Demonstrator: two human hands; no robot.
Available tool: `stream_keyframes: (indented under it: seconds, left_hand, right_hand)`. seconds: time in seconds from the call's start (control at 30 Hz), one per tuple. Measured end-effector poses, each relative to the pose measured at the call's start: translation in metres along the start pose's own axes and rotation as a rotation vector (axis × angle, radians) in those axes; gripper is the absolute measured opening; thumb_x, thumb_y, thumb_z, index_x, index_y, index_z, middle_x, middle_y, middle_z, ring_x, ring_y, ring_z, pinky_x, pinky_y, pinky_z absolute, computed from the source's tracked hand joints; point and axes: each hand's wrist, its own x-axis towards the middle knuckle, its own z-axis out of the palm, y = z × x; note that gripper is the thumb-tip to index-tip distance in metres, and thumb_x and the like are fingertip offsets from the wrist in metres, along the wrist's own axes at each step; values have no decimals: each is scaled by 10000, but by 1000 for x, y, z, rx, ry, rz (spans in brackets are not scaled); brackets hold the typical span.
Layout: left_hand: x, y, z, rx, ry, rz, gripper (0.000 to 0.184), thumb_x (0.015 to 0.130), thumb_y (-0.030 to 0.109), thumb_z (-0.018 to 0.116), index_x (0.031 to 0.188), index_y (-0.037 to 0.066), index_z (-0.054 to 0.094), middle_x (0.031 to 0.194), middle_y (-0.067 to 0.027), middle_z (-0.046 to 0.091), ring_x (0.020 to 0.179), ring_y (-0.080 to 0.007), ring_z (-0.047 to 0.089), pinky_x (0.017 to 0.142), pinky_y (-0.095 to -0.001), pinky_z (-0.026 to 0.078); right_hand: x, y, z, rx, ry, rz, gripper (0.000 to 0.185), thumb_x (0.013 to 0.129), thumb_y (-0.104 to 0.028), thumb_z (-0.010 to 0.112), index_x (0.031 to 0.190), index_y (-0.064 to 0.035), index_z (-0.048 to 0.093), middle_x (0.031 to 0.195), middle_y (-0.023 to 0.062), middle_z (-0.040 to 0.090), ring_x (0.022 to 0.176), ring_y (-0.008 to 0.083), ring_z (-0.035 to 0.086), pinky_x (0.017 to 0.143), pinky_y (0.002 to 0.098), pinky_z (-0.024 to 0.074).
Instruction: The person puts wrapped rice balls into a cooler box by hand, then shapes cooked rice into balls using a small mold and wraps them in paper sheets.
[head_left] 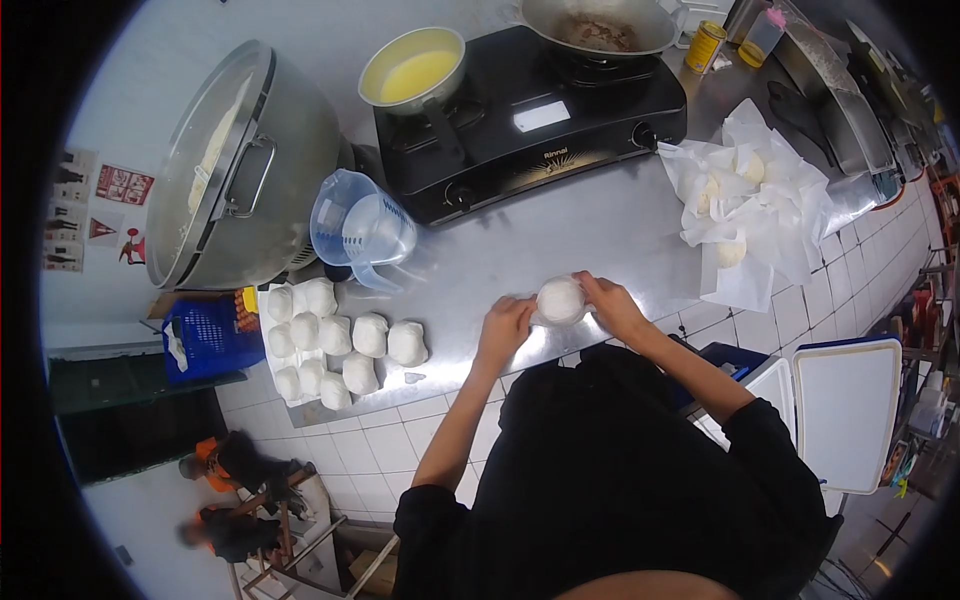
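Observation:
Between my two hands, over the steel counter's front part, is a white dough ball [561,300] that seems to have thin film round it. The bent fingers of my left hand [508,325] pinch its left edge. My right hand [609,306] grips the right edge, with its fingertips near the top. Several similar white dough balls [370,334] stand close together in rows at the counter's left end. On the right lies crumpled white paper [770,235] with a few pale round pieces [731,252] in it.
Behind my hands stands a black gas stove [540,130] bearing a pot of yellow liquid [415,75] and a wok [600,30]. A clear measuring jug [362,225] and a large steel drum [290,130] are left. Two people [240,500] are at lower left.

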Motion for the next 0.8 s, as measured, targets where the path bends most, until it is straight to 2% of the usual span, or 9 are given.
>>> stream_keyframes:
  seconds: [0.1,0.2,0.3,0.4,0.5,0.6,0.7,0.8]
  left_hand:
    - [-7,8,6,131,117,58,98,838,48,720,936,53,720,860,-95,616,812,-301,573,697,-397,508]
    - [-5,8,5,56,121,23,81,796,60,759,858,63,708,890,-69,586,866,-291,536,732,-399,494]
    - [12,-1,-4,15,11,1,116,726,53,791,800,77,705,891,-63,592,914,-293,540,773,-409,490]
    - [43,-16,-11,60,-277,-71,153,660,50,810,758,102,705,909,-48,594,918,-298,537,790,-400,492]
    - [60,-5,-11,124,-344,-135,155,634,53,816,733,122,718,907,-29,590,917,-300,532,785,-386,500]
    - [51,-1,-6,160,-214,-120,187,620,57,819,734,110,682,891,-20,579,919,-282,532,773,-384,506]
    - [49,21,-7,144,10,-283,207,626,51,798,733,100,627,870,-18,570,934,-255,546,760,-382,514]
    - [33,4,25,322,56,-172,181,655,74,756,741,112,602,872,-28,591,946,-264,564,802,-357,505]
  right_hand:
    - [6,6,-1,-16,-110,83,470,771,31,638,1210,-70,504,922,219,653,816,409,665,709,447,554]
    - [22,16,-6,-8,-118,-27,536,738,31,673,1229,-67,481,894,208,671,818,412,673,711,450,551]
    - [46,24,-6,9,-277,7,617,659,3,766,1208,-54,489,928,209,681,850,414,681,726,456,556]
    - [83,7,-23,45,-537,77,743,511,-13,862,1167,-37,515,1051,215,678,933,417,676,778,455,558]
    - [97,10,-19,-86,-519,-128,848,395,-31,909,1152,-48,528,1129,195,643,1011,418,648,849,447,549]
    - [102,13,-23,31,-622,-208,870,399,-20,908,1176,-71,520,1131,163,609,1071,411,618,907,441,529]
    - [95,9,-23,124,-693,-228,815,466,18,892,1179,-77,509,1128,141,555,1084,397,602,903,434,537]
    - [76,6,-10,52,-627,-234,796,489,-3,895,1182,-78,511,1147,126,557,1074,396,610,909,417,543]
